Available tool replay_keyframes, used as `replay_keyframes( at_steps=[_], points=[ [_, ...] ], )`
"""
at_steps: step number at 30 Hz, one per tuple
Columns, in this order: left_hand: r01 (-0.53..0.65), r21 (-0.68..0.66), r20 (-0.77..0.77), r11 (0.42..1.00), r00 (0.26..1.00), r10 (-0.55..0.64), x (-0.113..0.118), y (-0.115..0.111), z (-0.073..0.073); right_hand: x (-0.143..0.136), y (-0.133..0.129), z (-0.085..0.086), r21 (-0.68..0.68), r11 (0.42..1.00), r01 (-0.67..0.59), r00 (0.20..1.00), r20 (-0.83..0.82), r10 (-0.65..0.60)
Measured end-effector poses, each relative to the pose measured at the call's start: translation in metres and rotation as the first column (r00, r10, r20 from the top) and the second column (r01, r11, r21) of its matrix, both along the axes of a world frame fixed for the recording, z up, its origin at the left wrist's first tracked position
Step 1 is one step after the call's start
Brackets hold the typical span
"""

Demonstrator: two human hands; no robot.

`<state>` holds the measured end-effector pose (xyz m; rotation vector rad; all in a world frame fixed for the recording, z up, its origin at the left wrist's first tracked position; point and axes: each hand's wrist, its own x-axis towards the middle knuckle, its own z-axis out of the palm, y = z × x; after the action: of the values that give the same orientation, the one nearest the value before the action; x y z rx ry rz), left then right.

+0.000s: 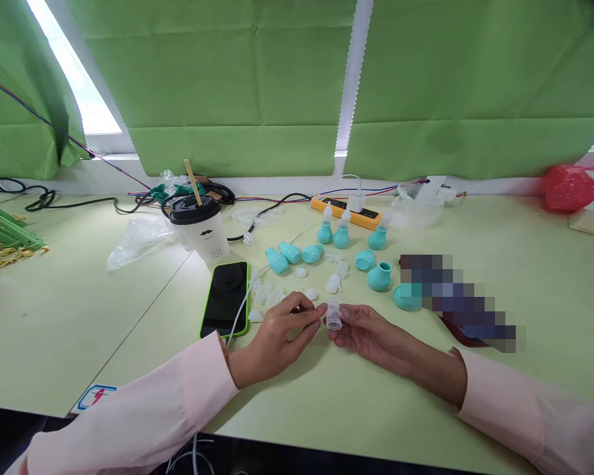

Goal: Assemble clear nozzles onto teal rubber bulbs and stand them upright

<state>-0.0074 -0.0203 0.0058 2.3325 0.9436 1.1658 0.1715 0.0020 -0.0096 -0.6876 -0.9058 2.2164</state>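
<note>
A short clear plastic tube piece (333, 319) sits between my two hands, just above the table. My right hand (371, 335) grips it from the right between thumb and fingers. From the left, my left hand (283, 331) is closed in a pinch, its fingertips at the side of the same piece. Beyond the hands lie loose teal rubber bulbs (379, 276), several of them on their sides. Further back, a few bulbs (341, 236) stand upright with clear nozzles fitted on top. Small white translucent parts (333, 284) are scattered between the hands and the bulbs.
A phone (224, 300) with a green edge and a white cable lies left of my hands. Behind it stands a lidded paper cup (202, 231). An orange power strip (347, 212) is at the back. A blurred-out dark object (460, 303) lies on the right.
</note>
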Motion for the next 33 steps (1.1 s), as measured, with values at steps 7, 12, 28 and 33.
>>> replay_keyframes(
  at_steps=[7, 12, 28, 33],
  points=[
    [0.052, 0.068, -0.063, 0.996, 0.997, -0.048, -0.001, 0.000, -0.001, 0.001, -0.001, 0.001, 0.025, 1.000, -0.001, 1.000, 0.013, 0.001],
    [0.077, 0.053, -0.161, 0.996, 0.985, -0.068, -0.003, -0.002, -0.001, 0.000, 0.000, 0.002, 0.051, 0.999, -0.002, 1.000, 0.013, 0.001],
    [0.280, -0.749, 0.440, 0.601, 0.888, 0.134, 0.003, 0.001, 0.003, 0.001, -0.010, 0.000, 0.558, 0.816, 0.150, 0.935, 0.187, -0.300],
    [0.453, -0.810, 0.497, 0.373, 0.867, 0.026, 0.003, 0.001, 0.007, 0.000, -0.016, -0.005, 0.912, 0.404, 0.072, 0.817, 0.179, -0.548]
  ],
)
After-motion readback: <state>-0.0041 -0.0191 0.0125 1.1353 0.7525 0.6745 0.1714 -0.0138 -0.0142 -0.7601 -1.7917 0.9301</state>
